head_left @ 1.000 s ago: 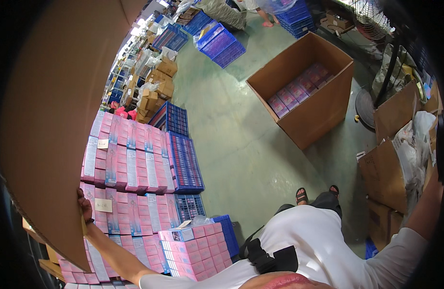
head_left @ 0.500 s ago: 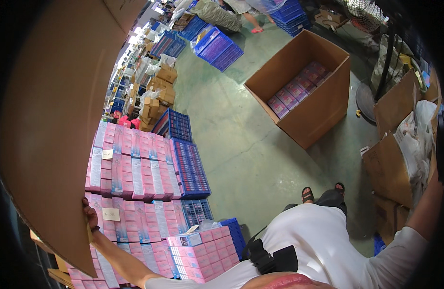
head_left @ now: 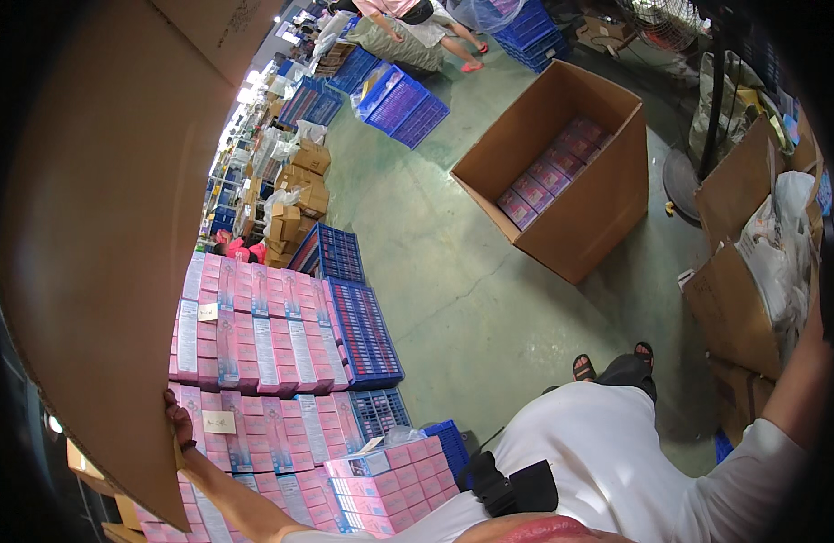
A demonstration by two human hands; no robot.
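My left hand grips the lower edge of a large flat cardboard sheet that fills the left side of the view and stands raised close to my head. My right arm reaches up along the right rim in a white sleeve; the right hand itself is out of sight. Below the cardboard lie stacks of pink and white boxes, packed in rows. A big open cardboard carton stands on the green floor farther off, with pink boxes lining its bottom.
Blue plastic crates sit beside the pink stacks and farther back. Brown cartons with plastic bags crowd the right side. A fan on a stand is at right. A person moves about at the far top.
The cardboard sheet has shifted slightly in my left hand, and the view has tilted so the open carton sits higher and farther right. My grip stays the same.
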